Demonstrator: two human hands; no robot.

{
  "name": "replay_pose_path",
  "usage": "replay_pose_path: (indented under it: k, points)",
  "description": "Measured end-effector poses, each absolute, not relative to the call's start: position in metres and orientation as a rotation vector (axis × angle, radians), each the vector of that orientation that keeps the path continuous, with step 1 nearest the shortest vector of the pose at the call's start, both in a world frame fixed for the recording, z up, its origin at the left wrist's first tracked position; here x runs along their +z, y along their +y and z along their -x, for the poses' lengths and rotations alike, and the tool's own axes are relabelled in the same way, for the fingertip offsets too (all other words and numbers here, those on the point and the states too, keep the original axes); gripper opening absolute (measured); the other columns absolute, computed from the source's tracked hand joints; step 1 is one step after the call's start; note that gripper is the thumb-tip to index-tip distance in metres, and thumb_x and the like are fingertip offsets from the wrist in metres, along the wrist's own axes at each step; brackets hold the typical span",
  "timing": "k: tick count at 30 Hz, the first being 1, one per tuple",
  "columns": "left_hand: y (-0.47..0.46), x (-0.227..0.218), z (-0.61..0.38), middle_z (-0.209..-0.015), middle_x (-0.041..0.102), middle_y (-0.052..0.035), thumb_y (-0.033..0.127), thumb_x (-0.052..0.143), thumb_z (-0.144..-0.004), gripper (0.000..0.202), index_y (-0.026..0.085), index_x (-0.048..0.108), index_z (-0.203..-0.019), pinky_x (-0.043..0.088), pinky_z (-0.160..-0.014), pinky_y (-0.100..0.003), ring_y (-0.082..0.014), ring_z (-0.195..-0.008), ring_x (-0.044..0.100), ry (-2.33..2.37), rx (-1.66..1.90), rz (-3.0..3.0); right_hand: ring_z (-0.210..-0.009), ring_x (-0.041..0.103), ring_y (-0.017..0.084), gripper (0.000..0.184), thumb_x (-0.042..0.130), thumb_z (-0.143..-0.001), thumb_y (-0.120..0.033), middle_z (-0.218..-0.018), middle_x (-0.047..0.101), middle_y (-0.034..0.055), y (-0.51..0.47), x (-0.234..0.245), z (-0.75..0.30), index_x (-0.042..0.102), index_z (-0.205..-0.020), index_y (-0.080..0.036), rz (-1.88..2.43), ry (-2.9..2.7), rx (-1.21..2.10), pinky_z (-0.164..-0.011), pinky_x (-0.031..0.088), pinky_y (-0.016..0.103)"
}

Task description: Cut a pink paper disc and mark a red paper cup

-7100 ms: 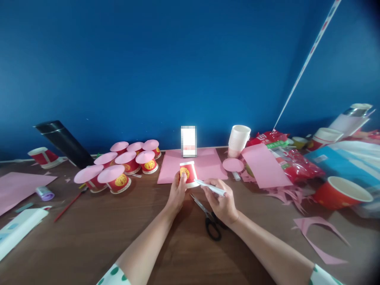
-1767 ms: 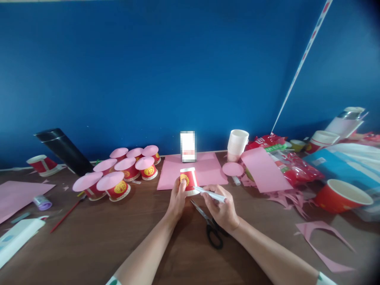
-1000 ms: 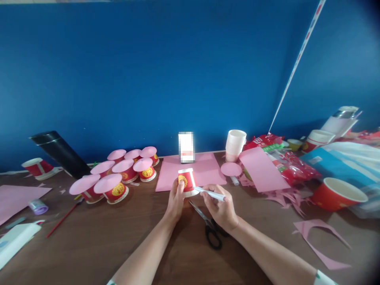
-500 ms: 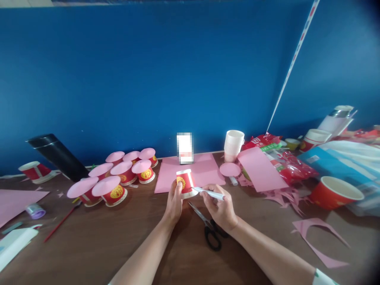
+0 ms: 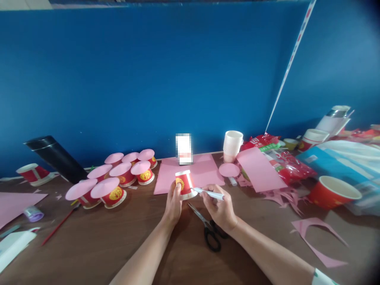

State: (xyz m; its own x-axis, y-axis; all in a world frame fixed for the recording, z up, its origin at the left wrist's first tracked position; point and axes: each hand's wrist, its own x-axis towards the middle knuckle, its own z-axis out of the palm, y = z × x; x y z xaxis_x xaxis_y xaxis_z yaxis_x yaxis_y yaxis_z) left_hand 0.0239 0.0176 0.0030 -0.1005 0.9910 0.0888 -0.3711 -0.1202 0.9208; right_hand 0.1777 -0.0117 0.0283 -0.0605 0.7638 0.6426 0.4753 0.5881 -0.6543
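My left hand [image 5: 173, 201] grips an upside-down red paper cup [image 5: 184, 183] with a yellow emblem, tilted slightly over the table. My right hand [image 5: 219, 206] is closed on a white glue stick [image 5: 210, 193] whose tip touches the cup's lower rim. Black-handled scissors [image 5: 208, 230] lie on the wooden table [image 5: 113, 241] just below my right hand. A pink paper sheet [image 5: 204, 173] lies flat behind the cup.
Several upturned red cups with pink paper discs [image 5: 114, 184] stand at the left. A black flask [image 5: 56, 158], a stack of white cups [image 5: 232, 145], a loose pink disc [image 5: 229, 170], pink sheets and scraps [image 5: 319, 241], red packets and an open red cup [image 5: 334, 192] lie around.
Both hands keep their hold on the cup and glue stick; the cup has tilted a little. The view has drifted slightly, shifting everything a bit left.
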Motion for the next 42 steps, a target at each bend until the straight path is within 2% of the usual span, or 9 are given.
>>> replay_pose_path:
  k: [9,27,36,42]
  points:
    - [0.015,0.013,-0.027,-0.080,0.060,-0.0019,0.039,0.047,-0.079,0.029,0.016,0.055,-0.096,0.046,-0.071,-0.030,-0.0153,-0.074,0.057,0.902,1.534,-0.895,-0.061,0.054,0.014,0.009,0.049,-0.083,-0.022,-0.069,0.058,0.0026,-0.009,0.028,-0.179,0.056,-0.081,-0.017,1.038,-1.679,0.376,-0.062,0.044,0.025]
    - [0.017,0.015,-0.027,-0.076,0.061,-0.0022,0.038,0.048,-0.079,0.026,0.015,0.057,-0.088,0.046,-0.075,-0.029,-0.0145,-0.074,0.058,0.825,1.544,-0.868,-0.062,0.054,0.014,0.009,0.048,-0.083,-0.022,-0.071,0.058,0.0025,-0.008,0.029,-0.179,0.055,-0.080,-0.018,1.044,-1.655,0.418,-0.061,0.045,0.024]
    - [0.019,0.008,-0.025,-0.094,0.063,-0.0072,0.046,0.044,-0.080,0.035,0.016,0.056,-0.095,0.046,-0.080,-0.034,-0.0206,-0.090,0.059,0.846,1.517,-0.934,-0.063,0.055,0.014,0.008,0.049,-0.082,-0.022,-0.072,0.058,0.0029,-0.008,0.027,-0.179,0.055,-0.082,-0.017,1.044,-1.650,0.460,-0.061,0.045,0.023]
    - [0.019,0.009,-0.025,-0.088,0.064,-0.0068,0.044,0.046,-0.080,0.032,0.017,0.057,-0.091,0.046,-0.083,-0.036,-0.0218,-0.092,0.059,0.842,1.515,-0.885,-0.061,0.055,0.013,0.007,0.049,-0.082,-0.021,-0.072,0.059,0.0027,-0.009,0.029,-0.180,0.055,-0.081,-0.017,1.021,-1.658,0.470,-0.058,0.046,0.022]
